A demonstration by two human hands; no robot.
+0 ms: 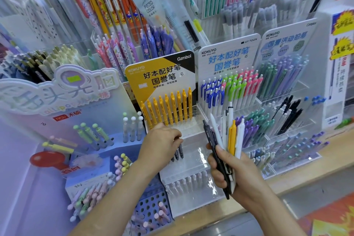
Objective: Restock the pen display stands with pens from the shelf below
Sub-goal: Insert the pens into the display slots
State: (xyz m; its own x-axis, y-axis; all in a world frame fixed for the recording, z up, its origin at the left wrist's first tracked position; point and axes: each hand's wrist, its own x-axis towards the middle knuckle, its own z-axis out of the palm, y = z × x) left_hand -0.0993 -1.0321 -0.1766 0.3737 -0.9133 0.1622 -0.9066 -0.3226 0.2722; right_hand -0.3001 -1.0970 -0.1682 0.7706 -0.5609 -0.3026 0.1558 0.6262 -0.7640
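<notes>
Slippage looks likely: right hand point(239, 174) grips a loose fan of pens point(231, 136), while left hand point(161, 140) pinches dark pens point(179, 152) into the stand point(197, 153).

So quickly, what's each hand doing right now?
Left hand: pinching black pens in the Gambol stand.
Right hand: gripping a bundle of mixed pens.

Only two limbs of the person show from where I stand. The left forearm point(122, 193) enters at about 7 o'clock, slim and bare from the picture's edge to the wrist. It ends in the left hand point(162, 140), with slender fingers and plain knuckles. The right forearm point(268, 209), at about 5 o'clock, is likewise bare up to the right hand point(235, 174). I cannot tell what the person wears.
</notes>
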